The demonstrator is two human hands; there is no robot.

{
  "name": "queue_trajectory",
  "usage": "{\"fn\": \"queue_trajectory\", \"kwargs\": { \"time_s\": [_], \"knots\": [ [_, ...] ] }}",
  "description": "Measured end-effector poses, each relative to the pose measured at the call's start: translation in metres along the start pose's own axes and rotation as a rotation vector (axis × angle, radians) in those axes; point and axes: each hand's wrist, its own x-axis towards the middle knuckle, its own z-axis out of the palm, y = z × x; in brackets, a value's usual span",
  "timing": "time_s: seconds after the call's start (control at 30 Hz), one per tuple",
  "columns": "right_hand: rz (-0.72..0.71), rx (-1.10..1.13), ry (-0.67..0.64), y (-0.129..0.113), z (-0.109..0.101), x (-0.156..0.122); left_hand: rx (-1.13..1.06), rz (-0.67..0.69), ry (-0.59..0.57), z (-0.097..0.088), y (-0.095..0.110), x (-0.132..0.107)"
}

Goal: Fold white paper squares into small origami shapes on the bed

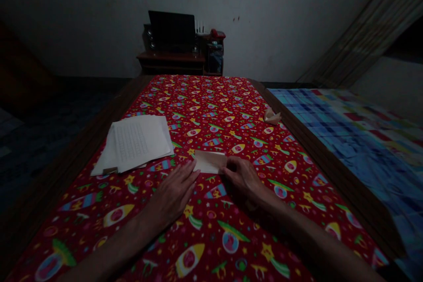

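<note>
A small folded piece of tan paper (210, 161) lies on the red rocket-patterned tablecloth (231, 229) in front of me. My left hand (174, 193) lies flat with its fingers stretched out, the fingertips touching the paper's left edge. My right hand (243, 177) has its fingers curled and pressed on the paper's right edge. Both forearms reach in from the bottom of the view.
A stack of white sheets (135, 143) lies to the left of the paper. A small folded paper shape (272, 116) sits near the table's right edge. A checkered blue cloth (357, 141) lies to the right. A dark cabinet with a screen (172, 35) stands at the far wall.
</note>
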Motion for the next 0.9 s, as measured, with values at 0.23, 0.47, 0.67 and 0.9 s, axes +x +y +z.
{"fn": "queue_trajectory", "kwargs": {
  "time_s": [0.23,0.47,0.67,0.9],
  "knots": [
    [-0.477,-0.295,0.27,-0.019,-0.005,-0.01,0.017,-0.046,0.235,-0.029,0.008,0.018],
    [-0.7,-0.487,0.093,-0.032,0.003,-0.024,0.018,0.161,0.111,-0.027,0.012,0.009],
    [-0.497,-0.173,-0.065,-0.021,0.008,-0.025,-0.146,0.064,0.016,-0.015,0.01,-0.004],
    [-0.265,0.156,-0.211,-0.017,-0.003,-0.018,-0.342,-0.125,0.095,-0.011,0.01,0.003]
  ]
}}
